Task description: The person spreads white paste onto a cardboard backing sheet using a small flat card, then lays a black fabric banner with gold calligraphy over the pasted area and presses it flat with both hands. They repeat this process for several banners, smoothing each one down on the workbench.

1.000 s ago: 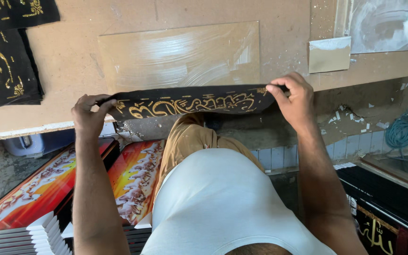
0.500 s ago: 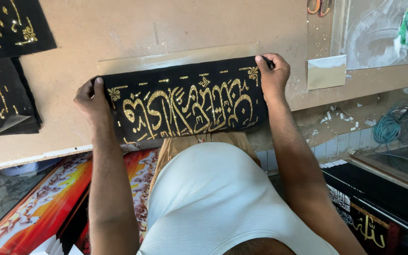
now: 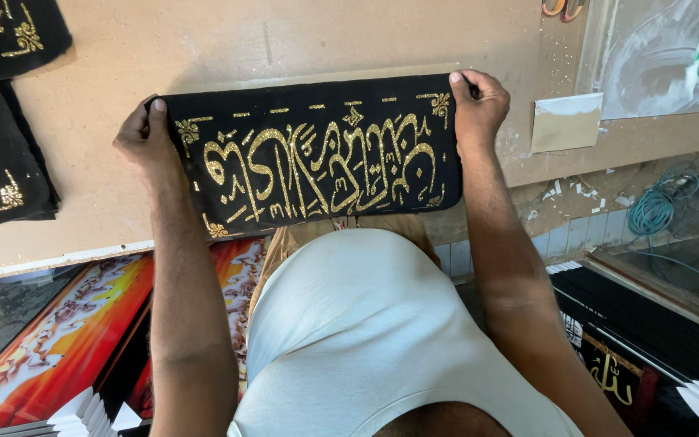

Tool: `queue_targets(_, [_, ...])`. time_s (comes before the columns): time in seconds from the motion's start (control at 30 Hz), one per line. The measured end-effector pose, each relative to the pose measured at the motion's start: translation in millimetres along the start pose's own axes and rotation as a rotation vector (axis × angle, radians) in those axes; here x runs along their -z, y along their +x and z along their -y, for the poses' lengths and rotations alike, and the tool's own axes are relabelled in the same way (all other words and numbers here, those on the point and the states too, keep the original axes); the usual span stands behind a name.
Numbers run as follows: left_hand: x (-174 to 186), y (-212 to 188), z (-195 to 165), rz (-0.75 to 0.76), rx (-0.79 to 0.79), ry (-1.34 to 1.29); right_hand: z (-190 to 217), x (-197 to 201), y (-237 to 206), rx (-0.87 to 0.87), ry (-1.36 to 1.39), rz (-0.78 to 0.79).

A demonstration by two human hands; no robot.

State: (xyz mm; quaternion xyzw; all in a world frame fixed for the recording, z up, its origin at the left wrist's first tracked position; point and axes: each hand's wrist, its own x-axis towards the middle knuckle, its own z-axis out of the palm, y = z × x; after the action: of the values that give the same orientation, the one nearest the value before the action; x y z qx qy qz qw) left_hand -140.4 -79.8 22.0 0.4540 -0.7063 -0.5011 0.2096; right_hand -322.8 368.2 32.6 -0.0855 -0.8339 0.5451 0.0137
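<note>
A black cloth panel (image 3: pixel 317 154) with gold glitter script and corner ornaments lies spread flat on a brown board tabletop (image 3: pixel 204 48). My left hand (image 3: pixel 143 137) grips its left edge, thumb on top. At the upper right corner my right hand (image 3: pixel 479 105) pinches the cloth. The panel partly covers a clear rectangular sheet whose upper edge shows just above it. The cloth's lower edge reaches the table's front edge, above my white shirt.
Two more black gold-patterned cloths (image 3: pixel 2 121) lie at the far left. A small tan card (image 3: pixel 566 121) sits to the right. Red-orange printed panels (image 3: pixel 66 340) lean below the table on the left, black framed pieces (image 3: pixel 649 340) on the right, a teal cord coil (image 3: pixel 653 212) beyond.
The cloth went from hanging folded at the table's front edge to being lifted and laid flat on the tabletop. Both hands moved up and away with it.
</note>
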Motion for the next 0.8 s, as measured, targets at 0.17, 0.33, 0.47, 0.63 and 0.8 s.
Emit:
queue_targets(0.17, [14, 0, 2, 0.042, -0.154, -0.037, -2, 17, 7, 0.137, 0.054, 0.051])
queue_targets(0.33, [23, 2, 13, 0.081, -0.176, -0.196, -5, 29, 3, 0.339, 0.043, 0.051])
queue_targets(0.47, [27, 5, 20, 0.116, -0.293, -0.268, -10, 31, 3, 0.383, 0.131, 0.05])
queue_targets(0.63, [30, 5, 16, 0.14, -0.314, -0.349, -18, 32, 9, 0.43, 0.118, 0.028])
queue_targets(0.8, [34, 7, 10, 0.186, -0.312, -0.276, -24, 39, 7, 0.325, 0.224, 0.097])
